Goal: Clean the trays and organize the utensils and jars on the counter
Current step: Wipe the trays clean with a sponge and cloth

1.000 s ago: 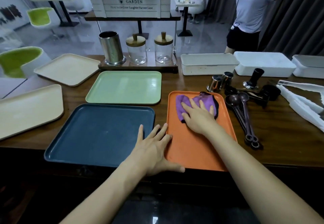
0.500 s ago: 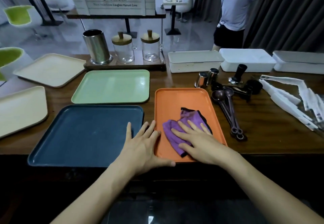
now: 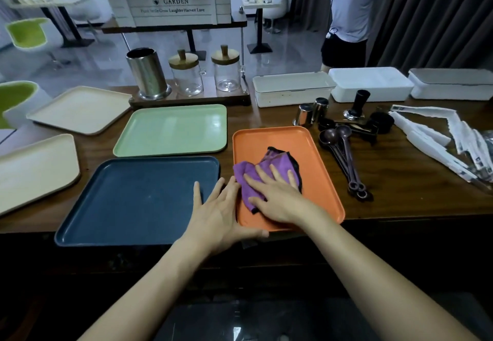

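The right hand (image 3: 277, 196) lay flat, fingers straight and slightly spread, pressing a purple cloth (image 3: 277, 161) down onto the orange tray (image 3: 274, 138); it was not clenched round the cloth. The cloth sat crumpled in the near-left part of that tray, its dark edge showing past the fingertips. The left hand (image 3: 221, 212) was also released and flat, with its fingers fanned over the right rim of the dark blue tray (image 3: 133, 199) and the left rim of the orange tray, and its thumb lying along the orange tray's near edge. It grasped nothing.

Behind the blue tray lay a pale green tray (image 3: 173, 130), and two cream trays (image 3: 80, 108) lay to the left. Just right of the orange tray, measuring spoons (image 3: 344, 159) rested on the wooden counter (image 3: 400, 180). At the back stood a metal utensil holder (image 3: 148, 76) beside two lidded glass jars (image 3: 186, 74).
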Motion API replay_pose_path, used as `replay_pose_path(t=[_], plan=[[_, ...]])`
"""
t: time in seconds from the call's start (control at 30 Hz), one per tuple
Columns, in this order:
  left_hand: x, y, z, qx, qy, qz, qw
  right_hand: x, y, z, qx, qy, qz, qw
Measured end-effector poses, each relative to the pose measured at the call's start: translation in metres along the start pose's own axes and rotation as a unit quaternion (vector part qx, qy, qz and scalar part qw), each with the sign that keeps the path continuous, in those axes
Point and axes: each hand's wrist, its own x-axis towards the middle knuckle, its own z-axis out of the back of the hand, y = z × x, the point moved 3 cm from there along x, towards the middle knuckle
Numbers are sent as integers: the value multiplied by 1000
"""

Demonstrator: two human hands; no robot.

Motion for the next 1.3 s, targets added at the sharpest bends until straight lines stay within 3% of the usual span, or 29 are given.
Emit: replay_pose_path(t=[0.33,0.47,0.67,0.97,1.3], plan=[[12,7,-4,39,10,-50,998,-23,29,0,-3,54,-24,998],[9,7,0,27,32,-40,998,-37,4,9,-9,92,-42,995],[10,6,5,62,76,-26,995,-67,-43,27,12,76,-92,993],[13,7,6,76,108,-32,991,-68,-65,47,-108,137,-52,983],[14,13,-2,78,94,-36,992,30,-57,42,-50,17,-66,996]])
